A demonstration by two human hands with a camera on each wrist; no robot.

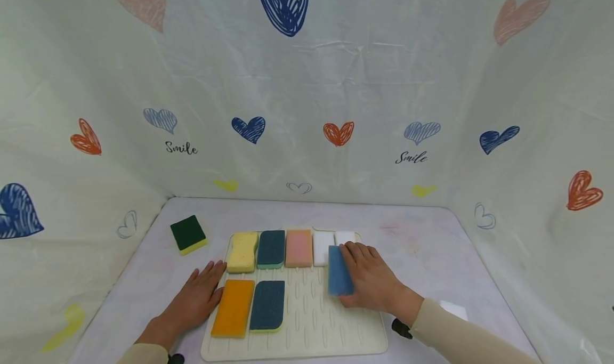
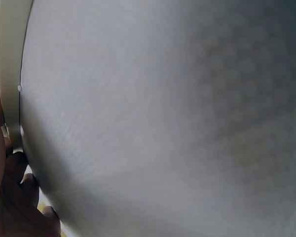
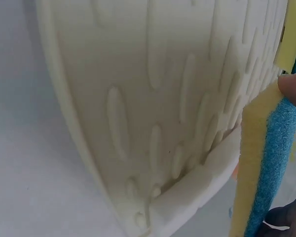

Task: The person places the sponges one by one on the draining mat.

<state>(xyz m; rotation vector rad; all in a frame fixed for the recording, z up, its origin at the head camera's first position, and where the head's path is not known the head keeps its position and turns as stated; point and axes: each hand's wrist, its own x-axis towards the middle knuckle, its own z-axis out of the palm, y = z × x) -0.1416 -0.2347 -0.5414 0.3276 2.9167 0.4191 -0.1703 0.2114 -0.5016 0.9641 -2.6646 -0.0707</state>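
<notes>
A blue-and-yellow scrub sponge (image 1: 340,271) is gripped by my right hand (image 1: 370,280) over the right part of a cream ribbed mat (image 1: 336,326). In the right wrist view the sponge (image 3: 271,158) stands on edge between thumb and fingers. My left hand (image 1: 196,298) rests at the mat's left edge with fingers extended, beside an orange sponge (image 1: 233,308). Right of that lies a dark blue sponge (image 1: 267,305). Along the back lie a yellow sponge (image 1: 242,252), another dark blue sponge (image 1: 271,248), a pink sponge (image 1: 299,248) and two white blocks (image 1: 323,248).
A dark green and yellow sponge (image 1: 188,233) sits on the table at the back left, off the mat. Near my right forearm a white piece (image 1: 453,310) lies on the table (image 1: 412,236). Curtains with printed hearts (image 1: 286,9) enclose the back and sides.
</notes>
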